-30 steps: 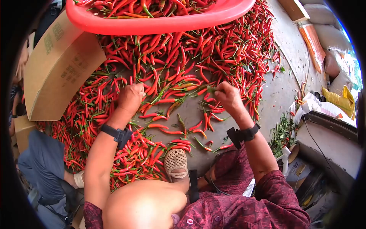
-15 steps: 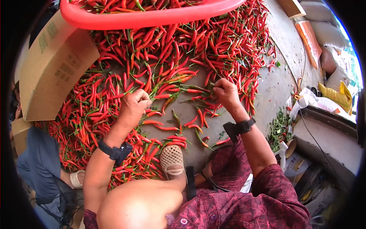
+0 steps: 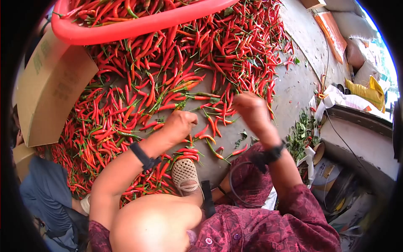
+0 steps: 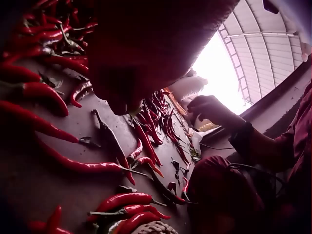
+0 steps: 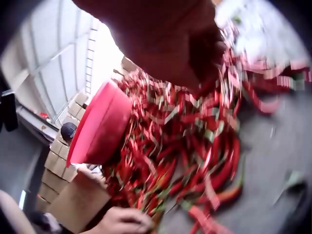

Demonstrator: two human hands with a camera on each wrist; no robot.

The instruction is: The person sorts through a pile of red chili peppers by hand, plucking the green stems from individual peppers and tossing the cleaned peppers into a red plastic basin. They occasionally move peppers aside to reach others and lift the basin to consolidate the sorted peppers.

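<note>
Red chili peppers [image 3: 235, 46] with green stems lie in a thick spread over the grey floor. My left hand [image 3: 181, 124] hovers over the near part of the spread with its fingers curled. In the left wrist view this hand is dark, and a small greenish bit shows at the fingertips; I cannot tell whether they pinch it. My right hand [image 3: 252, 110], blurred, is at the right edge of the chilies, its fingers curled in and no chili visible in them. Single chilies [image 3: 216, 149] lie between the hands and the shoe [image 3: 184, 174].
A red plastic basin [image 3: 142, 27] holding chilies stands at the far side. Left of it leans a cardboard box [image 3: 54, 92]. Green leaves [image 3: 301, 130] are heaped at the right, before stacked sacks [image 3: 350, 19]. Another person's leg [image 3: 46, 180] is at the left.
My left hand has moved right and nearer to me. The right hand held a dark green chili or leaf half a second ago; none shows in it now. The view has shifted slightly right.
</note>
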